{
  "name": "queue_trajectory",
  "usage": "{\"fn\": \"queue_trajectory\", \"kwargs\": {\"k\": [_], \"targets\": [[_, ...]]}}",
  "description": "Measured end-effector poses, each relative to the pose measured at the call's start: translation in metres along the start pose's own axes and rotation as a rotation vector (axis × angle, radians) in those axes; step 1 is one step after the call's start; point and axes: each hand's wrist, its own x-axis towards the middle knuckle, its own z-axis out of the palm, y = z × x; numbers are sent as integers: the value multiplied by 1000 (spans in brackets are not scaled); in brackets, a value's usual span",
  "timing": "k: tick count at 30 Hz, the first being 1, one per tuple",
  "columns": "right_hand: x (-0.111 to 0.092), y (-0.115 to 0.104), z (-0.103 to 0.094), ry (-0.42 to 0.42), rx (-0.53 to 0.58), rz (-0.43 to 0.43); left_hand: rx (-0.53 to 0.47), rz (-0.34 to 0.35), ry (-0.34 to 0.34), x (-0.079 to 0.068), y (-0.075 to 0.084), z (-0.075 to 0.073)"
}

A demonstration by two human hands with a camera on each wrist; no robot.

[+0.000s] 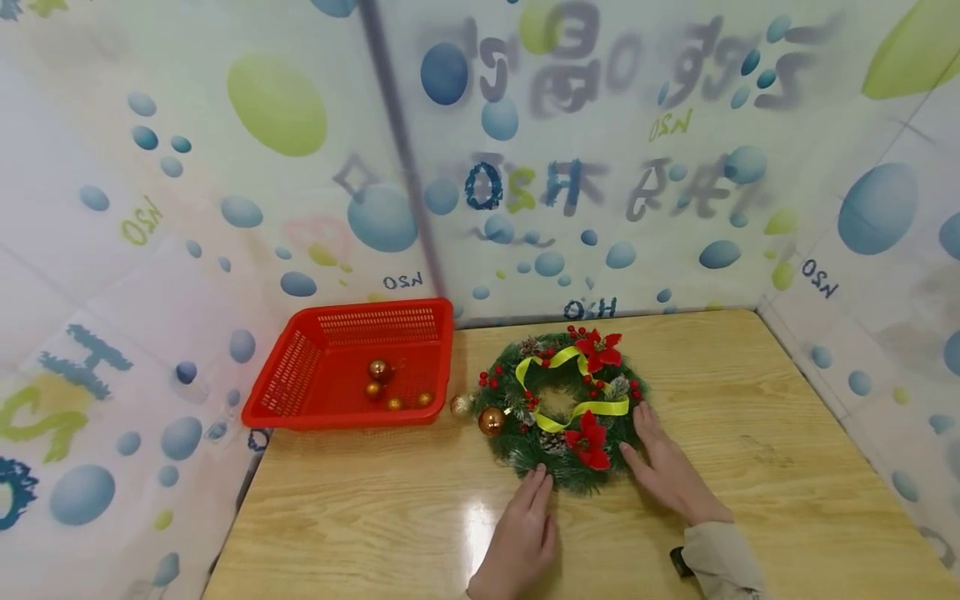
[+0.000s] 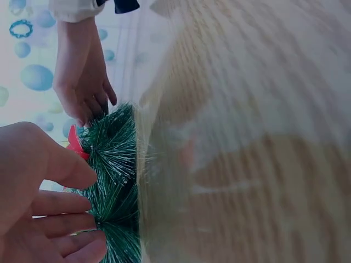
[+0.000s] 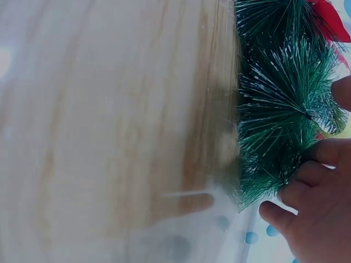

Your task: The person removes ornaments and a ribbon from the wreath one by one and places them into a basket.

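Note:
A green Christmas wreath (image 1: pixel 517 446) lies flat on the table, trimmed with red poinsettia flowers (image 1: pixel 588 440), pine cones, red berries and a yellow ribbon (image 1: pixel 611 407). A shiny copper bauble (image 1: pixel 491 421) sits on its left side, and a paler glittery bauble (image 1: pixel 461 406) is at the left edge. My left hand (image 1: pixel 517 533) reaches the wreath's front edge with fingers extended. On the right side, my right hand (image 1: pixel 670 471) rests its fingers against the greenery. Both wrist views show the pine needles (image 2: pixel 112 164) close to the fingers; neither hand grips the wreath.
Left of the wreath stands a red plastic basket (image 1: pixel 345 421) with several gold and copper baubles (image 1: pixel 379 370) in it. The wooden table (image 1: pixel 360 508) backs onto a wall covering (image 1: pixel 480 250) printed with bubbles and letters.

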Motion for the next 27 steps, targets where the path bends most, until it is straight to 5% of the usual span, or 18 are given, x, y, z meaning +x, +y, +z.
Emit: {"fn": "queue_trajectory", "kwargs": {"k": [17, 27], "targets": [[16, 12, -8, -61, 45, -1, -4, 1, -79, 4, 14, 3], [28, 18, -12, -92, 78, 21, -1, 12, -39, 7, 21, 9]]}}
